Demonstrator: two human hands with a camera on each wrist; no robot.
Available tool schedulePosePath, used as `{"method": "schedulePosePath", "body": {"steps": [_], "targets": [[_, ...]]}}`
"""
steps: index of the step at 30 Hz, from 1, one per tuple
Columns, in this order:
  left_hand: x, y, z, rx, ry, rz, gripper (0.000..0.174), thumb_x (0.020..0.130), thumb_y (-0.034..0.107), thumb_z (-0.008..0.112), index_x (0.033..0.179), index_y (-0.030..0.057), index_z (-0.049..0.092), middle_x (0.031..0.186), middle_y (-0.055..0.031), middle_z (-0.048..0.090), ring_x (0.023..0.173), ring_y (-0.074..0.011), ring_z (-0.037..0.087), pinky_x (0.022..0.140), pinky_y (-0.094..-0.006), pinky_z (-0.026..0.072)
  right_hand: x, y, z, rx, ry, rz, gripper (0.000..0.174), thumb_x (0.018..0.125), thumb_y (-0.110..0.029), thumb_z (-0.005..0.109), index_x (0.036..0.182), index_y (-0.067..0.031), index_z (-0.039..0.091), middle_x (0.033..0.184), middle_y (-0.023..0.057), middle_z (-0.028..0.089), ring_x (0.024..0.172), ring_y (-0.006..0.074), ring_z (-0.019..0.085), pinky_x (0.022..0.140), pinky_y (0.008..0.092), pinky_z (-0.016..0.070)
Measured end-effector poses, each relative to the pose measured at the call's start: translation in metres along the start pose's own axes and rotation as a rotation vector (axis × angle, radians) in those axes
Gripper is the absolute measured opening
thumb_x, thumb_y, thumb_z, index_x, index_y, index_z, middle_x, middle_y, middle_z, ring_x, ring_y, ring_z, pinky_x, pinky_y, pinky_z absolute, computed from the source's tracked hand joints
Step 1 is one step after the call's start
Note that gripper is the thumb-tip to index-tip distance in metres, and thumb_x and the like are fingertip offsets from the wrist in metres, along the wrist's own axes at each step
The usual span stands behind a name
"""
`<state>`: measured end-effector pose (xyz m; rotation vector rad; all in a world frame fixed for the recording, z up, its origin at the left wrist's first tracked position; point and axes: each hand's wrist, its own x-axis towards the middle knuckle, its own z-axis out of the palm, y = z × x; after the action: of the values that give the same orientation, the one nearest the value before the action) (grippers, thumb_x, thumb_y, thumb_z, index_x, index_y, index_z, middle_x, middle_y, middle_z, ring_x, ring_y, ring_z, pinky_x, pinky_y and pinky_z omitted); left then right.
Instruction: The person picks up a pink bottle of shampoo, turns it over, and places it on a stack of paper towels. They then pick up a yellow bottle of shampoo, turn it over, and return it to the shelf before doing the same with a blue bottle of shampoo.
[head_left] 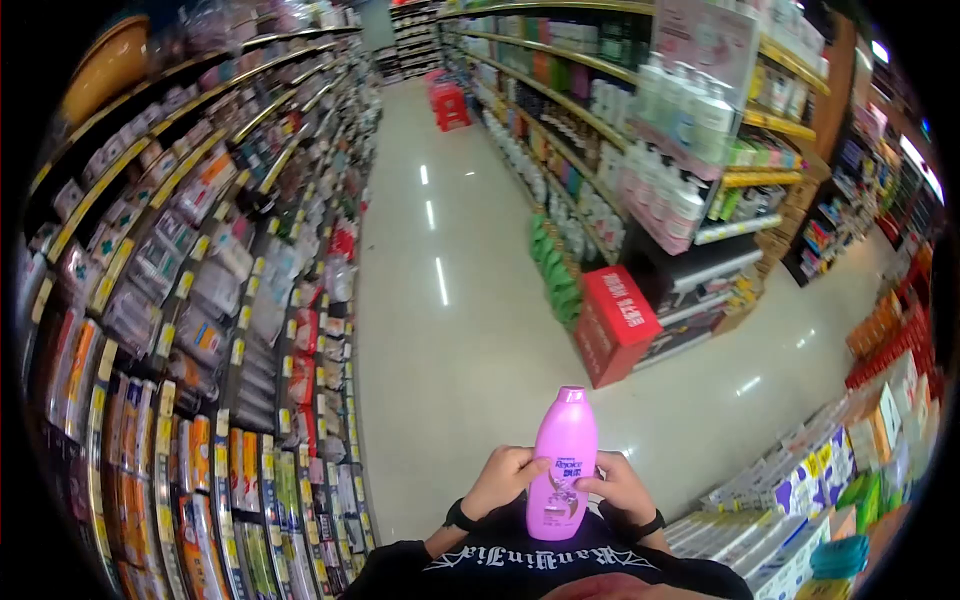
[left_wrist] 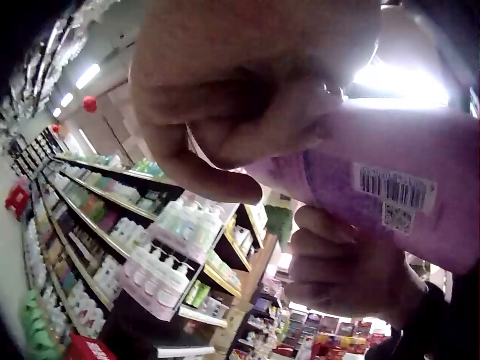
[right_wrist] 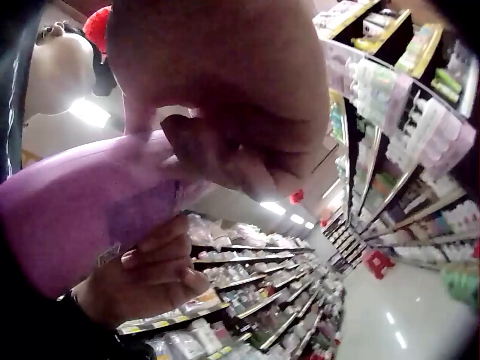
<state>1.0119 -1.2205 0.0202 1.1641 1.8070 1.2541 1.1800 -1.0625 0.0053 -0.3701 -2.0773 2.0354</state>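
Observation:
A pink shampoo bottle (head_left: 563,510), with "Rejoice" on its front label and a pink cap, stands nearly upright close to the person's chest in the head view. The left hand (head_left: 500,482) grips one side of it, thumb at the label's edge. On the opposite side the right hand (head_left: 624,487) holds it, with its thumb across the lower label. The left wrist view shows a barcode sticker (left_wrist: 394,189) on the back of the bottle. Curled fingers of the left hand (right_wrist: 154,274) appear beside the bottle in the right wrist view.
Packed shelves (head_left: 190,290) line the left of a pale aisle floor (head_left: 440,350). Across it stand shelves of pump bottles (head_left: 665,200) and a red box (head_left: 615,325) at the shelf end. Boxed goods (head_left: 790,480) are stacked at lower right. A red stool (head_left: 450,107) sits farther down.

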Motion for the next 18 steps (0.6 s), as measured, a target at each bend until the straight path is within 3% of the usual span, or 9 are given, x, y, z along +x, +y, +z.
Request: {"method": "schedulePosePath", "body": {"steps": [4,7,10,13,18], "targets": [[-0.014,-0.022,-0.024,-0.059,0.195,-0.004,0.037,0.097,0.027,0.055,0.091,-0.0081,0.064,0.066,-0.0132,0.062,0.060,-0.0124,0.056,0.057,-0.0319,0.0463,0.049,-0.001,0.016,0.018,-0.251,0.015,0.030,0.086,-0.020,0.074,0.106,0.0025,0.067,0.081,0.0034,0.067,0.072,0.0071,0.056,0.064,0.0251,0.0463],[-0.020,-0.037,-0.037,-0.110,0.268,-0.131,0.035,0.096,0.026,0.055,0.092,-0.0074,0.064,0.066,-0.0132,0.061,0.061,-0.0119,0.056,0.056,-0.0320,0.0460,0.086,0.006,0.023,0.063,-0.362,0.036,0.029,0.088,-0.018,0.073,0.107,0.0035,0.067,0.087,0.0060,0.070,0.077,0.0084,0.059,0.068,0.0254,0.0485],[-0.010,-0.041,-0.052,-0.136,0.408,-0.121,0.031,0.093,0.027,0.060,0.096,-0.0031,0.067,0.067,-0.0187,0.060,0.056,-0.0258,0.058,0.057,-0.0358,0.0456,0.125,0.014,0.026,0.108,-0.436,0.088,0.028,0.088,-0.016,0.072,0.107,0.0043,0.067,0.090,0.0067,0.071,0.080,0.0093,0.060,0.071,0.0259,0.0494],[0.011,-0.038,-0.076,-0.020,0.449,-0.151,0.027,0.091,0.025,0.062,0.096,-0.0016,0.067,0.066,-0.0171,0.059,0.056,-0.0264,0.056,0.056,-0.0359,0.0446,0.168,0.011,0.024,0.116,-0.501,0.073,0.027,0.087,-0.013,0.072,0.107,0.0045,0.067,0.092,0.0070,0.071,0.081,0.0099,0.061,0.073,0.0265,0.0502],[0.077,-0.052,-0.111,0.075,0.525,0.034,0.027,0.081,0.026,0.073,0.084,-0.0001,0.066,0.062,-0.0135,0.055,0.056,-0.0263,0.053,0.054,-0.0366,0.0428,0.249,-0.008,-0.004,0.071,-0.594,-0.020,0.026,0.087,-0.008,0.071,0.109,0.0047,0.066,0.098,0.0080,0.070,0.086,0.0119,0.064,0.078,0.0277,0.0524]]}}
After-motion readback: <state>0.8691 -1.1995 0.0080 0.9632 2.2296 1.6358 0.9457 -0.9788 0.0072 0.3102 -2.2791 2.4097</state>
